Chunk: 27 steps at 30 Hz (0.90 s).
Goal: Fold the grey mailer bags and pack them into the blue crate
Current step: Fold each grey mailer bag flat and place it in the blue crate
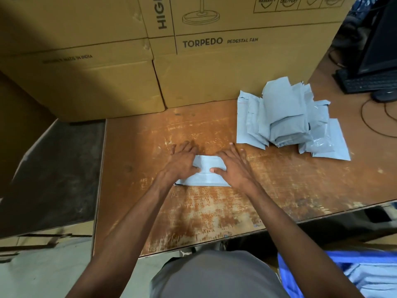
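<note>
One grey mailer bag (205, 174) is being folded at table centre, flat on the worn wooden table (214, 209), and a fold line is seen across it. It is pressed down from both sides: the left hand (182, 162) is laid on its 9 o'clock edge, fingers spread and mostly straight, thumb on the bag; the right hand (233, 166) is laid on its 3 o'clock edge, fingers straight and extended toward 12 o'clock, thumb on the bag. Nothing is gripped or pinched by either hand as far as can be seen; both are flat and pressing. A heap of mailer bags (287, 121) is stacked at 2 o'clock from the hands, well apart from them; whether those are folded, partly folded or untouched cannot be told for all of them, though several look doubled over. The blue crate (305, 274) is seen at 5 o'clock, below the table edge beside the person's lap, and pale bags appear to be inside it already, so some packing is judged done. Progress is judged mid-task: the current bag is partly folded and not yet packed, and the heap is left to be processed. Cardboard boxes (214, 72) are stacked at 12 o'clock; a keyboard (369, 81) is seen at 2 o'clock, far edge.
</note>
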Each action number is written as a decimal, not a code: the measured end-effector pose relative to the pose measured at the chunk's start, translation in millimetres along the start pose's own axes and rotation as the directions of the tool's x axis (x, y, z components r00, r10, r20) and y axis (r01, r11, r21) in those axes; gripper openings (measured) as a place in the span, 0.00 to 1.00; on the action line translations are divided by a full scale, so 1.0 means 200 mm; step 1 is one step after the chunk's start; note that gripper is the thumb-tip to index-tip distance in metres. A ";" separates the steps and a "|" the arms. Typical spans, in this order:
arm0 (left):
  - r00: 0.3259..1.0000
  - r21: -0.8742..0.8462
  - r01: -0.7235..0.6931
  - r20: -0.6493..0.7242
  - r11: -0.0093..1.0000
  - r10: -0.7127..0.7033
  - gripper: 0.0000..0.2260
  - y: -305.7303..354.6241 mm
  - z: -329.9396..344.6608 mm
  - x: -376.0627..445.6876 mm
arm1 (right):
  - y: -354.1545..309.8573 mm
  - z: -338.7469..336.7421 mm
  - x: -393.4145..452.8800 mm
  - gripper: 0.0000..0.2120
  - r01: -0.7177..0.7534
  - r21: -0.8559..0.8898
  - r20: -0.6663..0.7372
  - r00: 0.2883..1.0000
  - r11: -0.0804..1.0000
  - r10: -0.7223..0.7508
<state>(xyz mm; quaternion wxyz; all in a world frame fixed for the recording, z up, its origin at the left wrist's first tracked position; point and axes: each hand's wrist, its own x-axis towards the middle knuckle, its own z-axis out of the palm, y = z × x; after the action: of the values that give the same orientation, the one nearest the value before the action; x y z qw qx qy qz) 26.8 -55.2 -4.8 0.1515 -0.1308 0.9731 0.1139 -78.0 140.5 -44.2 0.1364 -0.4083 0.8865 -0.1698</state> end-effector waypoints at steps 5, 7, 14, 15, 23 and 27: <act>1.000 -0.011 0.003 -0.013 1.000 -0.003 0.29 0.02 -0.05 -0.03 | -0.06 -0.14 0.00 0.28 -0.011 0.044 0.057 0.998 0.999 0.009; 0.999 -0.022 -0.017 -0.037 1.000 0.016 0.31 0.03 -0.05 -0.04 | -0.07 -0.17 0.01 0.28 -0.032 0.092 0.072 0.997 0.995 0.026; 0.980 0.045 -0.196 -0.038 0.980 0.198 0.24 0.00 -0.05 -0.03 | -0.11 -0.23 -0.10 0.18 -0.110 0.118 0.138 0.986 0.987 0.093; 0.970 0.059 -0.233 -0.051 0.971 0.236 0.22 0.01 -0.06 -0.03 | -0.13 -0.23 -0.13 0.14 -0.127 0.146 0.134 0.985 0.981 0.108; 0.750 0.171 -0.612 -0.186 0.773 0.635 0.16 0.22 -0.10 -0.03 | -0.35 -0.24 -0.57 0.17 -0.398 0.167 -0.151 0.894 0.902 0.422; 0.526 0.138 -0.822 -0.183 0.552 0.830 0.15 0.44 -0.02 -0.02 | -0.43 -0.21 -0.84 0.17 -0.583 0.072 -0.236 0.779 0.809 0.581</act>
<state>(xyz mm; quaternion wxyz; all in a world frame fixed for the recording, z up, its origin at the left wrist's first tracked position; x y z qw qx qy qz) 5.0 26.5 16.7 -0.0305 0.3357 0.9311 0.1395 69.9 226.0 45.9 0.0699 -0.0907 0.9794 -0.1664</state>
